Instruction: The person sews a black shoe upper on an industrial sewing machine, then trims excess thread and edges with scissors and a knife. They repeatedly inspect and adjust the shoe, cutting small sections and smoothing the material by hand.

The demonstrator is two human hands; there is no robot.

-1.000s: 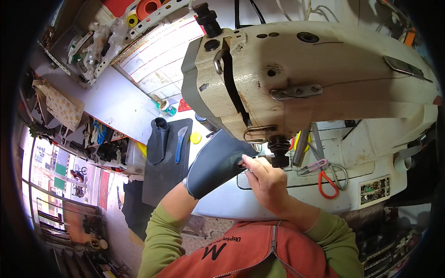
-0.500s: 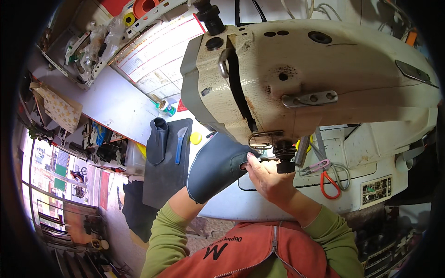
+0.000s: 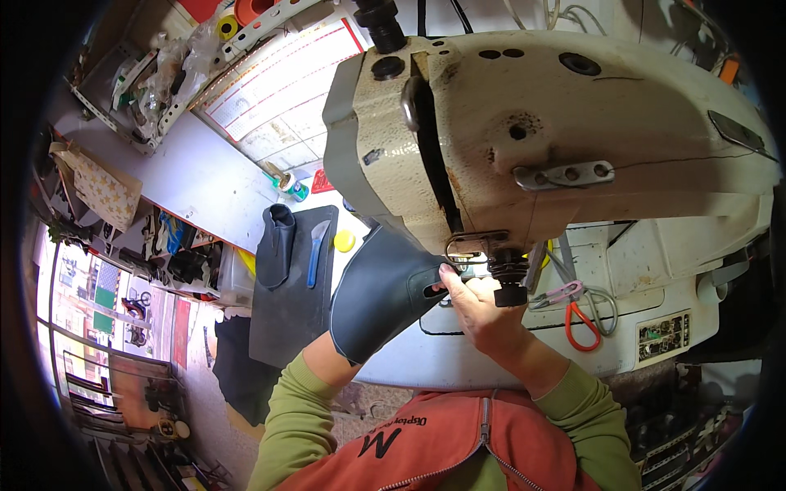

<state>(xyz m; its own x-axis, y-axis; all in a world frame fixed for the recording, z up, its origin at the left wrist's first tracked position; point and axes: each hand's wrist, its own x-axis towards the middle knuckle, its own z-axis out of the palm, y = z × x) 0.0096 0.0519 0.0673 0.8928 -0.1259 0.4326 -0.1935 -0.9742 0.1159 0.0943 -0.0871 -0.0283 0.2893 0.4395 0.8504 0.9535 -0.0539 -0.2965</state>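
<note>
A black leather piece, curved like a shoe or bag part with a small opening at its right end, lies under the head of a sewing machine. My left hand goes in beneath the leather; only its wrist shows plainly and its fingers are mostly hidden. At the right end, beside the opening, my right hand is closed in a pinch on the leather's edge. Its thumb lies on top, close to the needle area, and the machine's dark knob covers part of the fingers.
Left of the leather, a dark board carries a rolled black leather piece and a blue-handled knife. A yellow disc sits beside it. Red-handled scissors and pink-handled snips lie on the right.
The right hand and the leather's right end have shifted slightly to the right. The machine also sits a little further right in the view. Both hands keep their places on the leather.
</note>
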